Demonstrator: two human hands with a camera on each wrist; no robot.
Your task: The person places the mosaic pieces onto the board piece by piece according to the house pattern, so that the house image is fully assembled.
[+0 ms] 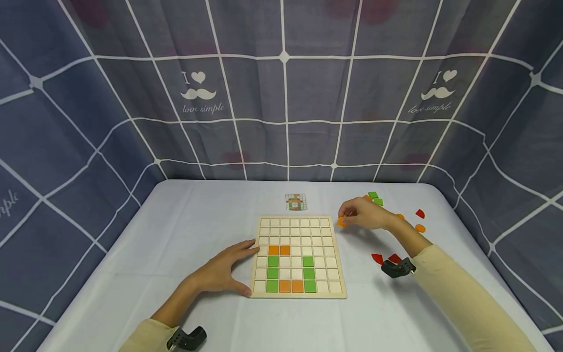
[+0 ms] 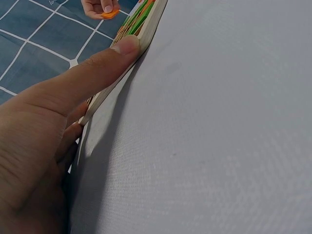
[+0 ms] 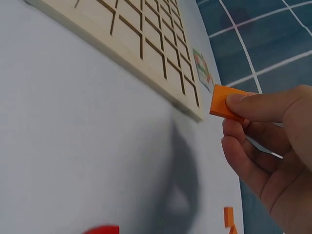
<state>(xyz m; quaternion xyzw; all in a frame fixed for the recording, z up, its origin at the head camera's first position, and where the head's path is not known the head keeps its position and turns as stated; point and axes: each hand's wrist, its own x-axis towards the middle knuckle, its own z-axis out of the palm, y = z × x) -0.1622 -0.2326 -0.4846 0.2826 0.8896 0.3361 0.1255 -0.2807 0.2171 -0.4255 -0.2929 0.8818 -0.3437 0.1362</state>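
A wooden grid board lies on the white table with orange square tiles and green square tiles set in some of its cells. My left hand rests along the board's left side, thumb near the lower corner and fingers stretched toward the edge; in the left wrist view its thumb presses the rim. My right hand holds an orange square tile between thumb and fingers, raised just off the board's upper right corner. Its shadow falls on the cloth below.
Beyond the board lies a small pattern card. Loose pieces are scattered at the right: green tiles, a red piece, a rounded orange piece and more red pieces. A grid-patterned curtain encloses the table.
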